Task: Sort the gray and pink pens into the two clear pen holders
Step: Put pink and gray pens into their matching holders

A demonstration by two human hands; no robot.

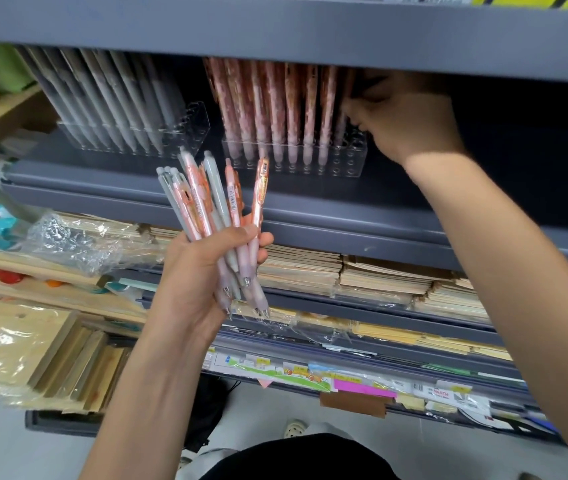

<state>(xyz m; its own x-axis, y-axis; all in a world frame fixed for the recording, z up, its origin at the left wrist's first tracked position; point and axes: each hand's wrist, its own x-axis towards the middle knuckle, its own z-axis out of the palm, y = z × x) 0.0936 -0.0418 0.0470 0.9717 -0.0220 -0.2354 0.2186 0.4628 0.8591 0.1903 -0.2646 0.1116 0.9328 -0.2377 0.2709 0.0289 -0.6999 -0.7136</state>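
My left hand (pixel 203 271) grips a mixed bundle of gray and pink pens (pixel 216 206), tips down, in front of the shelf. Two clear pen holders stand on the dark shelf. The left holder (pixel 185 129) carries several gray pens (pixel 109 98) leaning left, with free holes at its right end. The right holder (pixel 344 161) carries several pink patterned pens (pixel 275 105). My right hand (pixel 403 119) reaches under the upper shelf at the right end of the pink row, its fingers pinched around a pink pen (pixel 343 109) that stands over the holder.
A gray shelf board (pixel 310 32) hangs low over the pens' tops. Below, shelves hold stacks of notebooks (pixel 362 275), plastic-wrapped packs (pixel 78 240) and stickers (pixel 310 375). Wooden items (pixel 33 348) lie at the lower left. My shoe (pixel 296 427) shows on the floor.
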